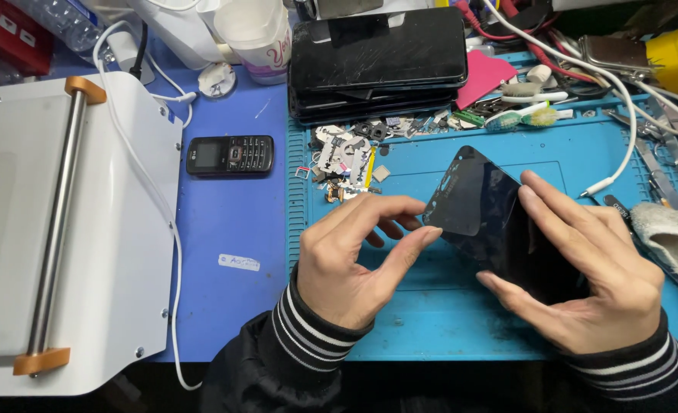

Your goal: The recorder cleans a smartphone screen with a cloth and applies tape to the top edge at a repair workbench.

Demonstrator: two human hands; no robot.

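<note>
Striped cuffs nearest lens. Left hand fingers pinch corner of dark phone glass panel, looks like picking at film edge. Right hand fingers spread, cradling panel tilted over blue mat. Screw pile, phone stack behind; mat's near part is bare, counter edge close.

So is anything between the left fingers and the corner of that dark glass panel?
Nothing visible. The left hand pinches the near corner of the glass panel directly, while the right hand holds its other side above the blue mat.
</note>
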